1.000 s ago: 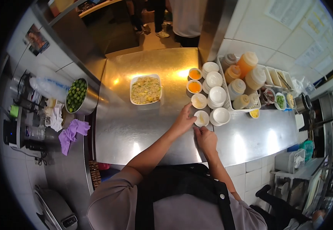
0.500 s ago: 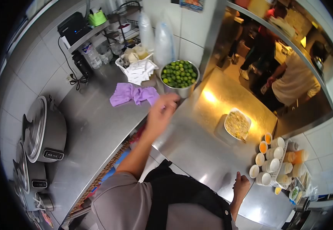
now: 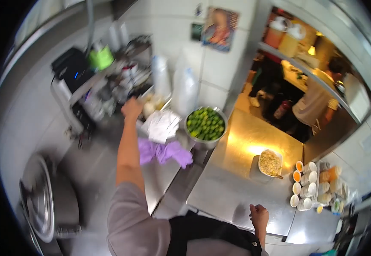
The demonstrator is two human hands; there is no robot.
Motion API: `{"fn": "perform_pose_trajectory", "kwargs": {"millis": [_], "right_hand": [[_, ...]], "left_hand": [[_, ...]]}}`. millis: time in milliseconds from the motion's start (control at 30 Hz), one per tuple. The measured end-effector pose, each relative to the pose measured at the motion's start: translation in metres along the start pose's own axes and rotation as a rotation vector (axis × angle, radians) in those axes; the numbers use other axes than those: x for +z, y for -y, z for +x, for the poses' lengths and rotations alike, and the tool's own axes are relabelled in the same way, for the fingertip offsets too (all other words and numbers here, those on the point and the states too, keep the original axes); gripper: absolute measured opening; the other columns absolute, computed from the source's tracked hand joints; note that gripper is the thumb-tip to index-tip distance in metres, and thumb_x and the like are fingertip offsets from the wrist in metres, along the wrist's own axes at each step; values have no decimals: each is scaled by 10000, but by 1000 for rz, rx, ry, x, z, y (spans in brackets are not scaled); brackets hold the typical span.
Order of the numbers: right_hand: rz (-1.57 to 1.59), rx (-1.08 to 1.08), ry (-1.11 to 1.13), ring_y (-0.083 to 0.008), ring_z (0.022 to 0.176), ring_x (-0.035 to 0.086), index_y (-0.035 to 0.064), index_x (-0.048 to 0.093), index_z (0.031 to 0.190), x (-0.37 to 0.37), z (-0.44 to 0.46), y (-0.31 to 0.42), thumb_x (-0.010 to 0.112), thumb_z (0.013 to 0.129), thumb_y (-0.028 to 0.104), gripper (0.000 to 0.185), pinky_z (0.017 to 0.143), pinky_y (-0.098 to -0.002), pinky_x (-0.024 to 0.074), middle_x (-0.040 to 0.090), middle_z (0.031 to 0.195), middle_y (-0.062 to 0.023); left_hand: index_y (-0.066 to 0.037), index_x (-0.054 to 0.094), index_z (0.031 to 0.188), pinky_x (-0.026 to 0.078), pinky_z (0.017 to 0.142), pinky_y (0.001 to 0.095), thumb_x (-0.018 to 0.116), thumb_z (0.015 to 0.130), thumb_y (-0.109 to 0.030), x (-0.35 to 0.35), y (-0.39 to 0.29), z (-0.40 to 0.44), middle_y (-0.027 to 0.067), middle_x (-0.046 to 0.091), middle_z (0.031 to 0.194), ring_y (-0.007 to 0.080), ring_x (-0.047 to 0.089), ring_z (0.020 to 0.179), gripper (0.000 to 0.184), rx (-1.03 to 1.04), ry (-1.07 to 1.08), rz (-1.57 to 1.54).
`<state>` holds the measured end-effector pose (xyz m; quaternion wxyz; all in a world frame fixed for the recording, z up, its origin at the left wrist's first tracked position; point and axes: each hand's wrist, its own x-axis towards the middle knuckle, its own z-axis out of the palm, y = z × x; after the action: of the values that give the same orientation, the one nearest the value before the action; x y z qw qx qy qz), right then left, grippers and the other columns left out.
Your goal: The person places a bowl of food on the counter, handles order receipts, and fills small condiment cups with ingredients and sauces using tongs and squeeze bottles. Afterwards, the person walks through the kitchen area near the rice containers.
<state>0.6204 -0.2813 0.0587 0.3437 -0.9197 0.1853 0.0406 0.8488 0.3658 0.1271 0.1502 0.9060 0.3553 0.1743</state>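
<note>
My left hand (image 3: 132, 109) reaches to the left end of a white basket (image 3: 167, 103) on the steel counter. The basket holds pale items and a stack of white paper slips (image 3: 162, 126). Blur and the angle hide what the fingers do there. Just below lies a crumpled purple cloth (image 3: 166, 153). A steel pot of green limes (image 3: 206, 123) stands to the right. My right hand (image 3: 259, 214) is held low over the right-hand counter's front edge, fingers curled in, with nothing visible in them.
A white dish of food (image 3: 271, 163) sits on the right-hand counter (image 3: 224, 187). Stacked cups (image 3: 307, 183) and sauce cups stand at its far right. A large lidded cooker (image 3: 53, 196) is at left. Other people (image 3: 313, 100) work beyond the pass-through opening.
My left hand has moved left and away from me, from beside the lime pot to the basket. The view has tilted up. My right hand remains low and curled.
</note>
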Motion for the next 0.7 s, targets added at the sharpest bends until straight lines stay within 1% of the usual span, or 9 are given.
{"fn": "perform_pose_trajectory", "kwargs": {"millis": [67,133,200,367,400,433,600,667,700], "right_hand": [[-112,-102,-36,-182,476,647,7,694,785,3,2,-10,659,865,334,338,507,-313,518,662,578,-107],[-108,-57,-101,-190,483,652,16,698,778,-3,-2,6,651,862,348,346,543,-320,529,664,578,-98],[-97,22,-82,-295,604,674,35,701,782,-5,-4,12,649,854,369,345,622,-395,530,672,608,-98],[-115,-2,-93,-306,618,672,36,707,790,-1,-11,20,656,852,357,331,621,-397,526,672,617,-102],[-113,-35,-106,-260,581,674,24,705,790,0,-12,23,649,860,354,342,600,-364,529,675,613,-103],[-111,-71,-123,-215,544,677,13,704,790,0,-13,26,643,867,351,353,579,-331,531,677,610,-105],[-80,-96,-143,-219,548,678,5,699,784,-8,-14,34,651,867,338,347,576,-335,531,676,617,-116],[-73,-121,-153,-217,546,677,3,696,778,-13,-9,38,656,867,328,339,571,-335,530,672,610,-115],[-44,-145,-160,-214,539,673,0,691,769,-15,-7,42,662,867,315,331,566,-333,528,667,604,-114]], "left_hand": [[-63,610,1223,421,982,486,605,765,-620,-5,-10,12,200,622,1243,366,587,1166,721,-74,163,37],[-62,649,1175,377,1006,511,689,728,-564,-2,-10,20,184,643,1218,359,593,1160,674,-122,154,6],[-43,652,1166,338,1030,532,723,705,-539,6,-7,32,197,646,1205,369,592,1157,681,-110,137,-33],[-31,733,971,505,891,433,776,611,-501,-8,-8,41,195,700,1064,339,670,1019,594,-76,202,-6],[-31,733,971,505,891,433,776,611,-501,-7,-5,39,195,700,1064,339,670,1019,594,-70,202,-3],[-14,737,935,520,871,423,774,606,-482,-7,-4,34,208,701,1036,349,674,1000,573,-45,137,-30],[21,716,923,531,827,443,737,643,-423,-32,-13,12,226,701,963,396,675,918,525,6,-135,-42],[7,668,944,515,823,466,718,674,-402,-55,-15,4,219,676,991,412,650,917,492,132,-406,-90],[7,668,944,515,823,466,718,674,-402,-70,-18,-2,219,676,991,412,650,917,492,130,-409,-89]]}}
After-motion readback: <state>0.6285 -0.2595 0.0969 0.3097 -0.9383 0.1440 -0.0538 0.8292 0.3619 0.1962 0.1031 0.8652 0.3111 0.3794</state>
